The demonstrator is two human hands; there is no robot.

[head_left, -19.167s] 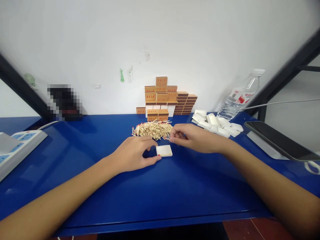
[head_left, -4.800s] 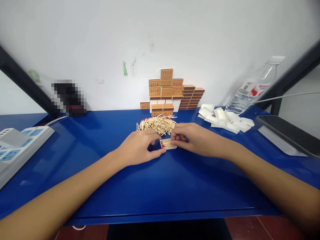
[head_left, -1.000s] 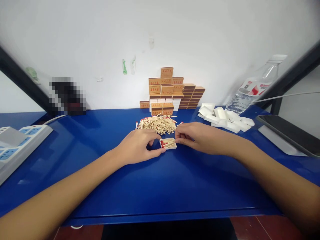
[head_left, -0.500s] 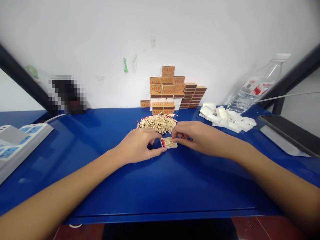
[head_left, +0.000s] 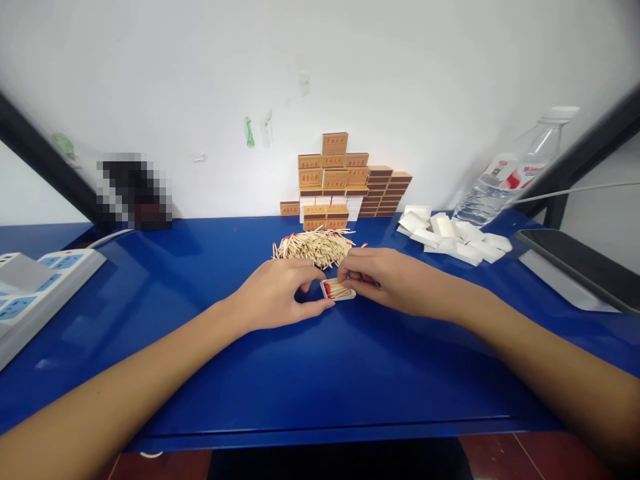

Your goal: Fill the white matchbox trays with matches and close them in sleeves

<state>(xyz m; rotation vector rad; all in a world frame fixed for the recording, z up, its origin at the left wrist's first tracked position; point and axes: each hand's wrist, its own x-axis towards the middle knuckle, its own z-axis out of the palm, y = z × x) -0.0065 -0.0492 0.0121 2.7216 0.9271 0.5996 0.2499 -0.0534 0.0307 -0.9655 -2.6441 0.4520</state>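
A small white matchbox tray [head_left: 345, 299] lies on the blue table in front of me, holding red-tipped matches [head_left: 334, 289]. Thumb and index finger of my left hand [head_left: 280, 293] grip the tray's left end. My right hand [head_left: 395, 277] is closed in a pinch over the tray's right end, with its fingertips on the plain ends of matches. How many matches are between those fingers is hidden. Just beyond both hands lies a heap of loose matches [head_left: 315, 248], their red heads pointing several ways.
Printed matchboxes [head_left: 334, 161] stand stacked against the wall, behind the heap. Several white trays [head_left: 443, 230] lie loosely at the back right, near a leaning water bottle [head_left: 510, 177]. A dark phone-like slab [head_left: 583, 263] is far right; a power strip [head_left: 60, 300] sits left.
My right hand has shifted slightly left and down over the tray. My left hand still grips the tray's left end. The view has moved very slightly.
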